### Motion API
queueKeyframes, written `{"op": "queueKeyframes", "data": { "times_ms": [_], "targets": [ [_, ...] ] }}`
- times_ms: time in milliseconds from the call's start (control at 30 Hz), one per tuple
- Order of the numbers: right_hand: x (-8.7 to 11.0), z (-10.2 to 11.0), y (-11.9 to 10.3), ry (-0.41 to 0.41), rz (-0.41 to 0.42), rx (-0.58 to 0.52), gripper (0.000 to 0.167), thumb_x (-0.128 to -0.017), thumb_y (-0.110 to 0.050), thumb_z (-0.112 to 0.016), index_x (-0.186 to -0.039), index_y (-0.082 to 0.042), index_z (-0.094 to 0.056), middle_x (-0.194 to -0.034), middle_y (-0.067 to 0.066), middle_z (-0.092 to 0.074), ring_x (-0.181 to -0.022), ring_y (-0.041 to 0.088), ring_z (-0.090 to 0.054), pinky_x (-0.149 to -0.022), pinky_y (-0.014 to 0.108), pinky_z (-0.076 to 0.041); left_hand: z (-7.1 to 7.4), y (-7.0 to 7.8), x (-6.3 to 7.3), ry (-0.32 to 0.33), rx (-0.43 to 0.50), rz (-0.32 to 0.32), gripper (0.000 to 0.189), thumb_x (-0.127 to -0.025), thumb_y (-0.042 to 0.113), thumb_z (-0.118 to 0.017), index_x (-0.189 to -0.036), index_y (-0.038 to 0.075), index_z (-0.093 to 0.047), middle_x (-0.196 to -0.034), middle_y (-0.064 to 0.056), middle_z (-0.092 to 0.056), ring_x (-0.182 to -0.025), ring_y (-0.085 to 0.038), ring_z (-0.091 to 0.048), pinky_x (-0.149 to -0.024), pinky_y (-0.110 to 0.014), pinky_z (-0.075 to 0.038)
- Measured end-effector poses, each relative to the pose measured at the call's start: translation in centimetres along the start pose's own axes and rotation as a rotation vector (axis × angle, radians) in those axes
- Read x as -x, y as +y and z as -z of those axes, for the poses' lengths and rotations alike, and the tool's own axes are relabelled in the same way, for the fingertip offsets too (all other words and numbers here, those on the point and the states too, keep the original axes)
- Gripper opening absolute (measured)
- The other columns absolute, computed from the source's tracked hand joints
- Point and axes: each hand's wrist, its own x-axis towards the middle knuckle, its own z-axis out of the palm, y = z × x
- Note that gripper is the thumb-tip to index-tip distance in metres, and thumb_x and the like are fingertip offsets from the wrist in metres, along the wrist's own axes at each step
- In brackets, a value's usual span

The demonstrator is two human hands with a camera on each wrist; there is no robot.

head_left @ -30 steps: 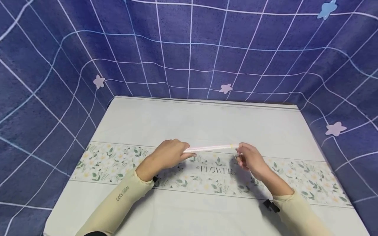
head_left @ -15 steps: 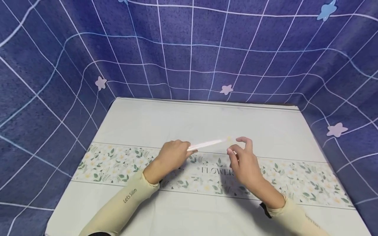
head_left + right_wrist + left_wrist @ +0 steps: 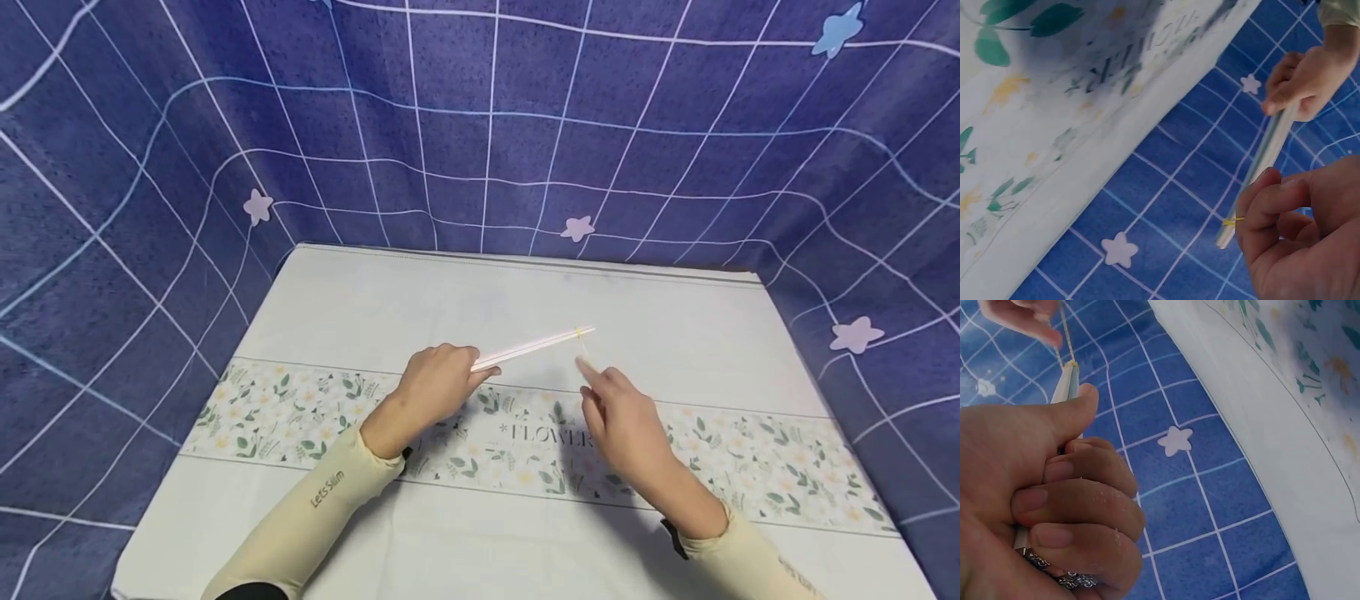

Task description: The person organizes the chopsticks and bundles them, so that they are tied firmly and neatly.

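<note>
My beige left sleeve, soft cloth printed with dark lettering, leads to my left hand, its fingers curled firmly round one end of the stick bundle. The sticks are slim, straight and pale; how many, I can't tell. A silvery, patterned piece shows by my lowest finger; whether it belongs to the bundle is unclear to me. Toward the bundle's right end a thin yellow band goes round it, and two strands stretch from there to my right hand. Those fingers are bent, with the band caught on them; the index finger blurs in the head view.

The bundle is held above the white table cover, slanting from my left hand toward the right and the far edge. Its banded tip juts just past the band, and a short gap lies between it and my right hand. The table's far edge runs well beyond both hands.

Around me, a blue gridded curtain closes off the left, back and right sides, dotted with star shapes. A flat floral strip crosses the cover beneath my hands, and my right hand hides the end of its "FLOWER" lettering.
</note>
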Motion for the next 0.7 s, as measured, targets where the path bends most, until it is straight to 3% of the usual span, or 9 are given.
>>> {"op": "queueKeyframes", "data": {
  "times_ms": [133,233,300,367,500,567,700],
  "targets": [
    [-0.6,-0.2,0.5,-0.084,-0.074,0.069,0.048,-0.105,-0.012,-0.061,-0.15,0.005,-0.054,-0.078,0.005,-0.057,-0.054,0.01,-0.04,-0.051,0.025,-0.037,0.0,0.7,0.1,0.019,-0.029,-0.023,0.043,-0.104,0.052,-0.063,-0.08,0.016,-0.062,-0.063,0.001,-0.056,-0.054,-0.017,-0.051,-0.05,-0.039,-0.047],
    [-0.8,-0.3,0.7,-0.071,-0.044,0.136,0.032,-0.103,-0.011,-0.065,-0.131,0.006,-0.069,-0.082,0.008,-0.058,-0.054,0.013,-0.044,-0.048,0.028,-0.042,-0.2,1.0,0.3,0.027,-0.048,-0.044,0.042,-0.103,0.051,-0.064,-0.081,0.015,-0.065,-0.065,-0.001,-0.061,-0.055,-0.018,-0.052,-0.052,-0.043,-0.05],
    [-0.9,-0.5,0.9,-0.002,0.026,0.196,0.018,-0.099,-0.006,-0.07,-0.111,0.005,-0.077,-0.093,0.014,-0.06,-0.061,0.018,-0.052,-0.052,0.031,-0.047,-0.4,1.1,0.2,0.023,-0.053,-0.058,0.041,-0.103,0.05,-0.065,-0.082,0.015,-0.065,-0.066,-0.002,-0.062,-0.055,-0.018,-0.052,-0.052,-0.043,-0.05],
    [-0.9,-0.7,1.0,0.08,0.118,0.27,0.007,-0.093,-0.002,-0.074,-0.095,0.003,-0.078,-0.108,0.02,-0.06,-0.079,0.029,-0.059,-0.063,0.038,-0.054,-0.7,1.2,0.2,0.018,-0.058,-0.075,0.041,-0.103,0.049,-0.065,-0.082,0.014,-0.065,-0.067,-0.002,-0.064,-0.056,-0.018,-0.053,-0.052,-0.043,-0.051],
    [-0.8,-0.9,1.5,0.176,0.331,0.328,0.008,-0.088,0.001,-0.07,-0.082,0.005,-0.073,-0.127,0.027,-0.056,-0.115,0.044,-0.054,-0.081,0.051,-0.049,-1.0,1.3,-0.1,-0.003,-0.063,-0.089,0.041,-0.103,0.05,-0.064,-0.085,0.013,-0.068,-0.071,-0.004,-0.068,-0.058,-0.018,-0.057,-0.054,-0.044,-0.053],
    [-0.8,-0.9,1.9,0.168,0.435,0.284,0.014,-0.091,-0.001,-0.064,-0.079,0.005,-0.068,-0.122,0.024,-0.057,-0.115,0.042,-0.054,-0.082,0.05,-0.047,-0.9,1.3,-0.2,-0.02,-0.067,-0.082,0.042,-0.103,0.05,-0.064,-0.087,0.012,-0.069,-0.072,-0.004,-0.07,-0.059,-0.018,-0.058,-0.056,-0.045,-0.054],
    [-0.9,-0.9,2.8,0.092,0.578,0.13,0.029,-0.105,-0.007,-0.046,-0.086,0.001,-0.066,-0.109,0.014,-0.06,-0.092,0.025,-0.058,-0.078,0.038,-0.051,-0.7,1.1,-0.3,-0.045,-0.07,-0.058,0.042,-0.103,0.051,-0.064,-0.086,0.013,-0.068,-0.071,-0.003,-0.068,-0.059,-0.017,-0.057,-0.056,-0.044,-0.054]
  ]
}}
